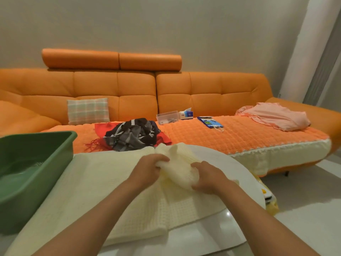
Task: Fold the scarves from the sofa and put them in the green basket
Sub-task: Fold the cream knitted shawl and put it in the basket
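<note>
Right up close, over the white table (221,237): gripping the cream scarf (110,191) with both hands. Left hand (151,167) curled over the top of a bunched-up ridge of the knit, fingers hooked down the far side. Right hand (206,177) clamped on the same bunch from the other end, fingers wrapped into the fabric. Raised a touch off the tabletop at that bunch, lying flat everywhere else, spread wide and running down toward the near edge.

Off to the left, just beside the scarf's edge: the green basket (55,134), open side up.

Past the table now, on to the orange sofa (129,85). Heaped on the seat, just beyond the table's far edge: a grey-and-black checked scarf (132,135) piled on a red scarf (164,137), red fringe trailing out to the left. Behind that, propped against the backrest, a plaid cushion (88,110). Further right along the back of the seat, a clear plastic box (167,116) right beside a tissue box (186,114), then a blue paper bag (210,122) lying flat, and well apart at the far right a pink garment (275,117) crumpled on the seat
</note>
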Tool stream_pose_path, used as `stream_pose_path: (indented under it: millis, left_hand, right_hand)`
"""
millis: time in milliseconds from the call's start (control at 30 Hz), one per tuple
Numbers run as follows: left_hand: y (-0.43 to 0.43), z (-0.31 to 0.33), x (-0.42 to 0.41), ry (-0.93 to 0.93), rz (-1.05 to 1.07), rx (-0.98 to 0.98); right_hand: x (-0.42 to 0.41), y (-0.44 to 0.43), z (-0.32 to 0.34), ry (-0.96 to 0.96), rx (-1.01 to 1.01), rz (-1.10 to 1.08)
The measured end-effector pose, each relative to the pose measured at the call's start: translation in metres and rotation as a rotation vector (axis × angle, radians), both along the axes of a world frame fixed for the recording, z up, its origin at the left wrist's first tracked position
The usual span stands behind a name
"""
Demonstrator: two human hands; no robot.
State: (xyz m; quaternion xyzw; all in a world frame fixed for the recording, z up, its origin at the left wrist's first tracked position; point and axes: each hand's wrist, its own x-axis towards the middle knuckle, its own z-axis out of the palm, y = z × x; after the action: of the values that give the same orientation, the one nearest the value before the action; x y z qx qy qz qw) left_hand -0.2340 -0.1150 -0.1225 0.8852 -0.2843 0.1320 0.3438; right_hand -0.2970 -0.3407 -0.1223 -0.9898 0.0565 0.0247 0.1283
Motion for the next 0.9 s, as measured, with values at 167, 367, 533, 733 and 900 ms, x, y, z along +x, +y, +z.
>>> stream_pose_path:
  millis: [167, 367, 533, 733, 900]
  left_hand:
    - [0.035, 0.040, 0.000, 0.028, 0.045, -0.353]
    - [0.094, 0.047, 0.006, 0.280, 0.070, 0.442]
    - [0.099, 0.032, -0.008, 0.481, 0.138, 0.618]
    - [0.083, 0.045, -0.016, 0.108, 0.071, 0.664]
    - [0.099, 0.061, -0.022, 0.711, 0.005, 0.917]
  right_hand:
    - [-0.004, 0.013, 0.008, -0.207, 0.139, 0.067]
    - [-0.020, 0.021, 0.002, -0.001, 0.079, 0.172]
    - [-0.028, 0.029, 0.005, 0.009, 0.176, 0.207]
    - [-0.044, 0.034, 0.016, 0.374, 0.169, 0.256]
    - [-0.053, 0.025, 0.026, 0.523, 0.509, 0.178]
